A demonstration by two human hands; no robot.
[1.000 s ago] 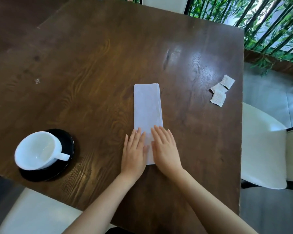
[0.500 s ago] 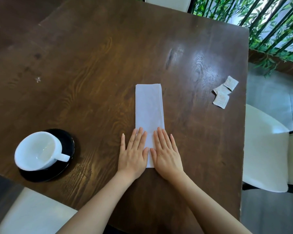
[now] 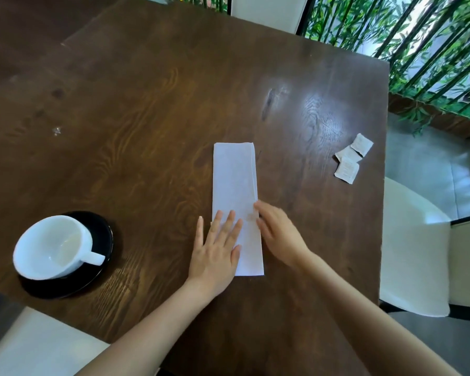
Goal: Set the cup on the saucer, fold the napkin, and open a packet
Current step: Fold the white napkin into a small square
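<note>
A white napkin (image 3: pixel 235 180), folded into a long narrow strip, lies in the middle of the wooden table (image 3: pixel 147 104). My left hand (image 3: pixel 217 248) lies flat on its near left part, fingers straight. My right hand (image 3: pixel 278 232) is at the strip's right edge, fingertips touching the paper; the hand is blurred. A white cup (image 3: pixel 52 246) stands on a black saucer (image 3: pixel 103 232) at the near left, handle pointing right. Three small white packets (image 3: pixel 350 158) lie together near the table's right edge.
A white chair seat (image 3: pixel 413 248) stands beyond the table's right edge, another (image 3: pixel 38 346) at the near left. Green bamboo stems (image 3: pixel 418 36) fill the far right behind the table.
My right hand has slid off the napkin's top to its right edge and turned sideways. My left hand has stayed flat on the napkin.
</note>
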